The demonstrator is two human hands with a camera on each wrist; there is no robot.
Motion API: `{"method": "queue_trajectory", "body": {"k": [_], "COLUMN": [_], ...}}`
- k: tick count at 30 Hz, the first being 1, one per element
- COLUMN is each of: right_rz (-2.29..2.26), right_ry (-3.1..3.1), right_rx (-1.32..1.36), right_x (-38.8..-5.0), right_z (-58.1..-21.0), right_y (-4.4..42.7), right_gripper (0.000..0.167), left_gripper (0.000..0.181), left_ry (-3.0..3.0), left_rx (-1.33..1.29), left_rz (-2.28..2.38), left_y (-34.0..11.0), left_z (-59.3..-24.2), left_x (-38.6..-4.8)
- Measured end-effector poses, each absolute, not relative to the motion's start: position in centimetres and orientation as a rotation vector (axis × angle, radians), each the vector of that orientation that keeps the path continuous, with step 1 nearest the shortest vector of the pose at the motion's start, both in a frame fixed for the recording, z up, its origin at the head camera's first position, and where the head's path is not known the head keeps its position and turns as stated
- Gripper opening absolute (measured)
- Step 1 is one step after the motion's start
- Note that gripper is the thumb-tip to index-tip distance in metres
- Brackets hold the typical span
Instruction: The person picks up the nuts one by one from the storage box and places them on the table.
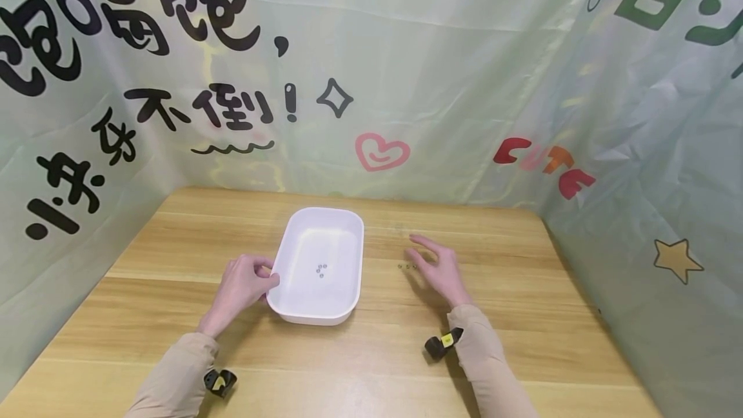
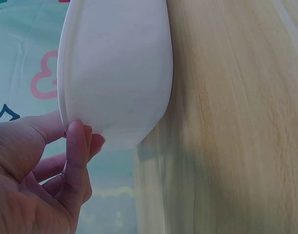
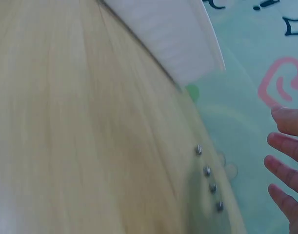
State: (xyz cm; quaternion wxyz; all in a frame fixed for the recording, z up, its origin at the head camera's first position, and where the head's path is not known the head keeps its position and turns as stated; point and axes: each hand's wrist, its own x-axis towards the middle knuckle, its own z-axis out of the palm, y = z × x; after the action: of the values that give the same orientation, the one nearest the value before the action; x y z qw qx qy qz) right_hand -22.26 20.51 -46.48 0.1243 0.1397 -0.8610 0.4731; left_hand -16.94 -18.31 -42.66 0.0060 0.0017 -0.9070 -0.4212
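Tabletop: light wood, grain running roughly parallel to the far edge. Pale green-white printed cloth behind the far edge, more along left edge and right edge; creased, semi-glossy. Far left corner and up: big black Chinese lettering, wavy underline. Above far edge, mid: four-point star outline, pink heart. Far right corner: red/pink/orange "CUTE", large green characters higher. Beyond right edge: yellow star. Lighting soft, pale glare toward near edge.
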Motion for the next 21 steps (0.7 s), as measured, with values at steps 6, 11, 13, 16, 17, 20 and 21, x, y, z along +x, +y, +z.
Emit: {"method": "queue_trajectory", "body": {"k": [6, 11, 13, 16, 17, 20, 21], "right_rz": [1.325, 1.260, 1.240, 1.224, 1.219, 1.203, 1.201], "right_ry": [-2.403, -2.353, -2.350, -2.351, -2.351, -2.342, -2.336], "right_rx": [0.608, 0.735, 0.764, 0.806, 0.818, 0.873, 0.891], "right_x": [-22.4, -22.4, -22.4, -22.4, -22.4, -22.5, -22.4], "right_z": [-45.9, -45.3, -45.0, -44.6, -44.5, -44.3, -44.2], "right_y": [18.6, 16.9, 16.1, 15.1, 14.7, 13.7, 13.4], "right_gripper": [0.036, 0.034, 0.034, 0.033, 0.033, 0.032, 0.031], "left_gripper": [0.031, 0.031, 0.031, 0.031, 0.031, 0.031, 0.032], "left_ry": [-2.840, -2.843, -2.844, -2.845, -2.844, -2.844, -2.844], "left_rx": [-0.005, -0.004, 0.000, 0.009, 0.011, 0.014, 0.013], "left_rz": [-1.311, -1.308, -1.311, -1.323, -1.325, -1.330, -1.327], "left_y": [-18.3, -18.3, -18.3, -18.3, -18.3, -18.3, -18.2], "left_z": [-42.6, -42.6, -42.6, -42.6, -42.6, -42.6, -42.6], "left_x": [-17.0, -17.0, -17.0, -17.0, -17.0, -17.0, -17.0]}}
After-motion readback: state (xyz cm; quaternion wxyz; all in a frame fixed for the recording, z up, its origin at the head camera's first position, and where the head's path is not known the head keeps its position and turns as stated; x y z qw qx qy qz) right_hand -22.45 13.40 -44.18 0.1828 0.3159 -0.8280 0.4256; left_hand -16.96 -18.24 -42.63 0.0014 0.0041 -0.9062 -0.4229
